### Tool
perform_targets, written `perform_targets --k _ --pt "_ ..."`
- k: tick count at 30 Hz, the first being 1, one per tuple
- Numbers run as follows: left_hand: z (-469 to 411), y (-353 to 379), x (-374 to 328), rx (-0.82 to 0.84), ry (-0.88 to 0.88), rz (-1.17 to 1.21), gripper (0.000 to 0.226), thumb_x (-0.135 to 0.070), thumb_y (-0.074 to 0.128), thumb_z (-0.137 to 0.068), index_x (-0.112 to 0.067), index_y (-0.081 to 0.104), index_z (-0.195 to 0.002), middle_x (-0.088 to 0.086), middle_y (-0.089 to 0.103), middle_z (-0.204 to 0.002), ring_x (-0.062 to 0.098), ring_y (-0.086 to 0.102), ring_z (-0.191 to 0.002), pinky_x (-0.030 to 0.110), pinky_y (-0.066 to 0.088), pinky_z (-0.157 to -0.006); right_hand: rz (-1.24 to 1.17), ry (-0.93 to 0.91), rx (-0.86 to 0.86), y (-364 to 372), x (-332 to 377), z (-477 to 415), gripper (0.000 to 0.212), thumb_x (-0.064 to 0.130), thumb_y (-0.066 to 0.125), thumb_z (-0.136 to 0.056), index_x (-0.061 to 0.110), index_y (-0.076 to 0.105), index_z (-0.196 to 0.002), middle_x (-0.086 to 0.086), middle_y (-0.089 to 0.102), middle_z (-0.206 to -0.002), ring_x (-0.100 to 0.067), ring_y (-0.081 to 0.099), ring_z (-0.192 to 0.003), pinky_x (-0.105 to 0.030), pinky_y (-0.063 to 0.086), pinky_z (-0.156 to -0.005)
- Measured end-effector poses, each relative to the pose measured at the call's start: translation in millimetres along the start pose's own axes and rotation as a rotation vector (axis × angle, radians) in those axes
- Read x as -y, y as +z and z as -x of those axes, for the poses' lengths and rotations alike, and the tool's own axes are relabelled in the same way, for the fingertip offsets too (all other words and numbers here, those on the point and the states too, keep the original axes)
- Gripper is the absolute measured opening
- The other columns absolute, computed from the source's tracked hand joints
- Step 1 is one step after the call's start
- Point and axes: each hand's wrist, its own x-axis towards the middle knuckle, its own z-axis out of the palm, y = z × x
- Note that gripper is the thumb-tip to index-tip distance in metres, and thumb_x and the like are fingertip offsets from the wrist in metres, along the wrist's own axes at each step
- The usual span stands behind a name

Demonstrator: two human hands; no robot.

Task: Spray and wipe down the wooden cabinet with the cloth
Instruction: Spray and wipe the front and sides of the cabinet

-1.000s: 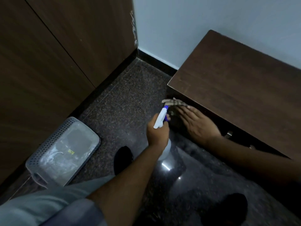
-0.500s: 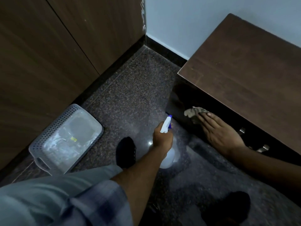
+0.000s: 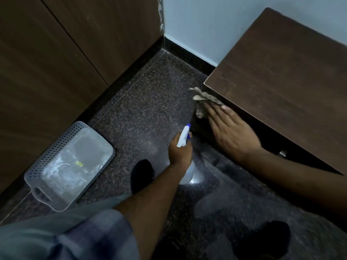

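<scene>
A low dark wooden cabinet [image 3: 285,76] fills the upper right; its front face below the top edge is in deep shadow. My right hand [image 3: 232,134] presses a crumpled beige cloth [image 3: 203,102] flat against that front face near the cabinet's left corner, fingers spread over the cloth. My left hand [image 3: 179,151] is closed around the neck of a spray bottle [image 3: 185,136] with a white head and blue nozzle pointing toward the cabinet front. The bottle's pale body shows below my fist, above the floor.
A grey perforated plastic basket [image 3: 62,149] holding a clear bag stands on the speckled dark floor [image 3: 146,102] at the left, beside tall brown wardrobe doors [image 3: 65,53]. My two dark-socked feet [image 3: 141,175] are on the floor. A metal handle [image 3: 282,153] shows on the cabinet front.
My right hand has slid the cloth up and leftward along the cabinet front toward the top corner. My left hand and the spray bottle have stayed about where they were.
</scene>
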Motion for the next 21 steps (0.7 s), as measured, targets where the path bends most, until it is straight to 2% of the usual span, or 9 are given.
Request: perform_targets --k 2,4,7,10,13,14,16,18,21 --pt "5 0 -5 -0.029 0.022 0.005 0.044 -0.001 0.06 -0.088 -0.044 0.06 -0.081 -0.008 0.066 -0.084 0.017 0.064 -0.082 0.033 0.054 -0.081 0.033 -0.079 0.017 14 23 -25 0.052 0.01 0.02 -0.104 -0.009 0.027 -0.151 -0.027 0.018 -0.161 -0.038 0.021 -0.15 -0.047 0.008 -0.125" --pt "8 -3 -7 -0.009 0.03 0.023 0.04 -0.007 0.06 -0.085 -0.047 0.062 -0.086 -0.015 0.066 -0.086 0.009 0.065 -0.085 0.027 0.054 -0.082 0.061 -0.152 0.06 14 24 -34 0.054 0.013 0.018 -0.103 -0.007 0.03 -0.151 -0.024 0.02 -0.161 -0.037 0.021 -0.15 -0.048 0.005 -0.125" --pt "9 -7 -8 0.048 0.025 0.069 0.037 -0.015 0.057 -0.078 -0.05 0.064 -0.091 -0.022 0.065 -0.088 -0.004 0.063 -0.086 0.014 0.048 -0.082 0.056 -0.084 0.005 0 5 -7 0.055 0.013 0.021 -0.101 -0.009 0.029 -0.15 -0.027 0.024 -0.159 -0.038 0.023 -0.149 -0.049 -0.002 -0.124" --pt "8 -3 -9 0.066 0.053 0.042 0.035 -0.009 0.06 -0.082 -0.041 0.067 -0.092 -0.02 0.063 -0.084 -0.003 0.062 -0.079 0.02 0.049 -0.081 0.1 -0.064 -0.04 -20 -11 -2 0.054 0.014 0.021 -0.102 -0.011 0.025 -0.15 -0.029 0.022 -0.159 -0.039 0.021 -0.15 -0.049 -0.003 -0.124" --pt "12 1 -11 0.046 0.064 -0.019 0.023 -0.001 0.062 -0.087 -0.012 0.074 -0.103 -0.01 0.064 -0.078 0.011 0.062 -0.074 0.026 0.05 -0.072 0.084 -0.075 0.008 -8 2 -35 0.054 0.015 0.018 -0.104 -0.01 0.027 -0.151 -0.027 0.022 -0.16 -0.039 0.022 -0.149 -0.049 0.004 -0.125" --pt "13 1 -13 0.038 0.067 -0.028 0.023 -0.002 0.062 -0.086 -0.009 0.073 -0.104 -0.006 0.064 -0.078 0.015 0.062 -0.074 0.028 0.05 -0.071 0.071 -0.061 0.007 -3 9 -42 0.053 0.016 0.022 -0.105 -0.009 0.027 -0.151 -0.026 0.022 -0.16 -0.038 0.021 -0.15 -0.05 0.004 -0.125" --pt "13 -1 -14 0.038 0.032 -0.014 0.029 -0.003 0.061 -0.086 -0.015 0.074 -0.108 -0.007 0.069 -0.085 0.013 0.065 -0.077 0.027 0.054 -0.072 0.086 -0.082 0.045 10 21 -33 0.053 0.019 0.029 -0.105 -0.005 0.026 -0.153 -0.023 0.02 -0.161 -0.037 0.017 -0.151 -0.05 -0.001 -0.124" --pt "12 -2 -10 0.05 -0.022 0.004 0.036 -0.003 0.06 -0.088 -0.028 0.074 -0.107 -0.01 0.07 -0.086 0.009 0.065 -0.074 0.023 0.054 -0.068 0.108 -0.11 0.167 20 22 10 0.055 0.016 0.026 -0.103 -0.003 0.02 -0.155 -0.022 0.014 -0.163 -0.036 0.014 -0.152 -0.049 -0.008 -0.123" --pt "11 0 0 0.056 -0.099 -0.045 0.02 -0.008 0.061 -0.086 -0.021 0.074 -0.093 -0.002 0.065 -0.074 0.017 0.057 -0.063 0.032 0.048 -0.062 0.116 -0.144 0.195 24 9 75 0.057 0.008 0.018 -0.097 -0.008 0.029 -0.151 -0.028 0.019 -0.16 -0.041 0.022 -0.149 -0.052 -0.009 -0.122"
